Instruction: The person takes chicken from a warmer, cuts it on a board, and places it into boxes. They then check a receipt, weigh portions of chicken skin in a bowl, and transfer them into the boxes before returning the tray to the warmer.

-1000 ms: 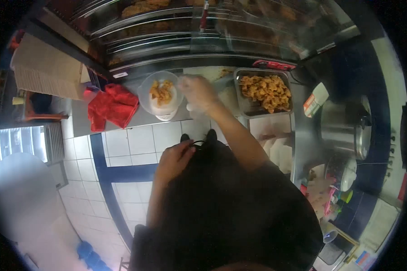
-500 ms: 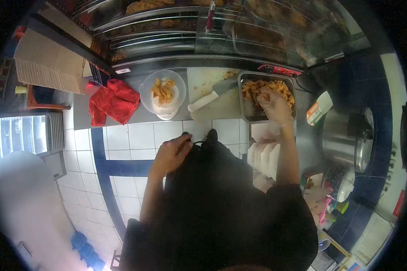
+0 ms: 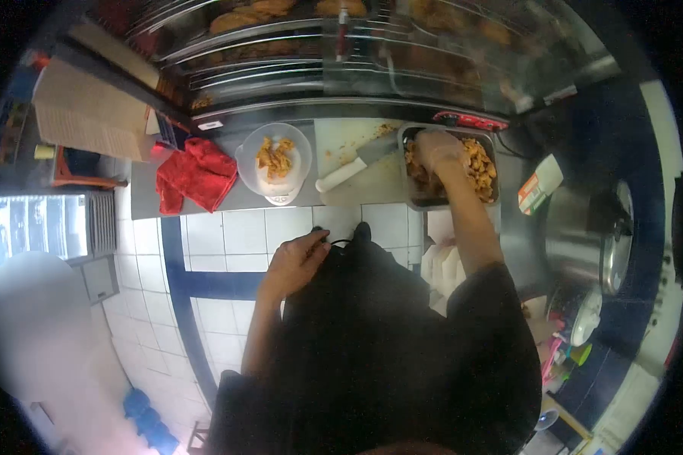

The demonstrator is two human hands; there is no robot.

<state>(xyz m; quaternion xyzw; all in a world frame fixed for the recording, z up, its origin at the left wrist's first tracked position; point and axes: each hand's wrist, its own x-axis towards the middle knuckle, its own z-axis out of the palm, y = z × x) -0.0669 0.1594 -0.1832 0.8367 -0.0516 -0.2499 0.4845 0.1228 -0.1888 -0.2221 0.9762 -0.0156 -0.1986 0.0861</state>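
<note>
My right hand (image 3: 439, 154), in a clear thin glove, reaches into the left part of a metal tray (image 3: 412, 199) of fried chicken pieces (image 3: 479, 168). Its fingers point down and are hidden. My left hand (image 3: 296, 262) is bare, held before my dark clothing with its fingers loosely stretched and nothing in it. On the counter, a clear bowl (image 3: 249, 161) with some fried pieces (image 3: 275, 157) rests on a white kitchen scale (image 3: 282, 199). A knife with a white handle (image 3: 340, 175) lies on the cutting board (image 3: 334, 136), among crumbs.
A bunched red cloth (image 3: 197, 176) lies left of the bowl. Behind the counter stands a glass display cabinet (image 3: 281, 80) with fried food on racks. White folded cartons (image 3: 444, 269) sit below the tray. At right are a printed carton (image 3: 540, 184) and a large steel pot (image 3: 577, 235).
My right hand has moved left within the tray, uncovering pieces on its right side. My left hand keeps nearly the same place. The view has shifted slightly.
</note>
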